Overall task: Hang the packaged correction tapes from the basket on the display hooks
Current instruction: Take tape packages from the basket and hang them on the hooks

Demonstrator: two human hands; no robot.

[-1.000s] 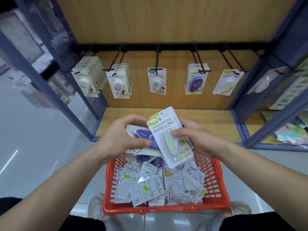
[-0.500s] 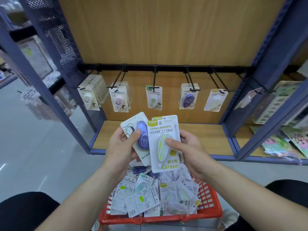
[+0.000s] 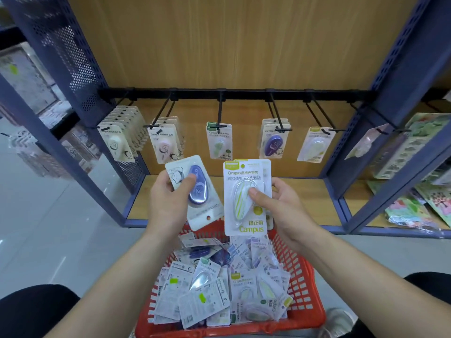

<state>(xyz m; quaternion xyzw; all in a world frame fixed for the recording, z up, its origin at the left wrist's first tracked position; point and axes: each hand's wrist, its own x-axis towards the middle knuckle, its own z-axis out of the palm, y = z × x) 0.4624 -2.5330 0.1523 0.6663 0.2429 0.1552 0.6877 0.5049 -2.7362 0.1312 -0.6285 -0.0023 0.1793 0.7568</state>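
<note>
We've got two packs up over the red basket (image 3: pixel 302 284), more loose packs (image 3: pixel 207 296) piled inside. L: our left hand (image 3: pixel 166 203) grips the purple tape pack (image 3: pixel 199 191), thumb on blister. R: our right hand (image 3: pixel 280 206) pinches the green-striped pack (image 3: pixel 244 196), thumb in front, fingers behind. Neither's on the display hooks (image 3: pixel 220 113) yet.

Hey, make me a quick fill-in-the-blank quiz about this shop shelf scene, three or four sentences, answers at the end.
1. The left hand holds the purple pack; the green-striped pack is in the ____ one.
2. The basket below is ____.
3. The big word at the green-striped pack's bottom reads ____.
4. The fullest hook hangs farthest ____.
Answers: right; red; Campus; left.
</note>
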